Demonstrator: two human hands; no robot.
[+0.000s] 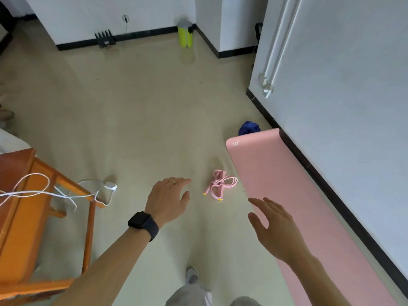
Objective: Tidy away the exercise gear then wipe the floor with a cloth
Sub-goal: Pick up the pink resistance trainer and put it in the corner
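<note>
A pink exercise mat (287, 195) lies unrolled on the floor along the right wall. Just left of it sits a bundled pink skipping rope (219, 184) with yellow-tipped handles. A crumpled blue cloth (249, 128) lies beyond the mat's far end. My left hand (169, 197), with a ring and a black watch on the wrist, hovers open to the left of the rope. My right hand (273, 226) is open with fingers spread, held above the mat's near left edge. Neither hand touches anything.
An orange wooden table (33, 217) stands at the left with white cords (44, 191) trailing over it to the floor. A green bin (185, 35) and a black rack (104, 38) stand by the far wall. My shoe (191, 276) shows below.
</note>
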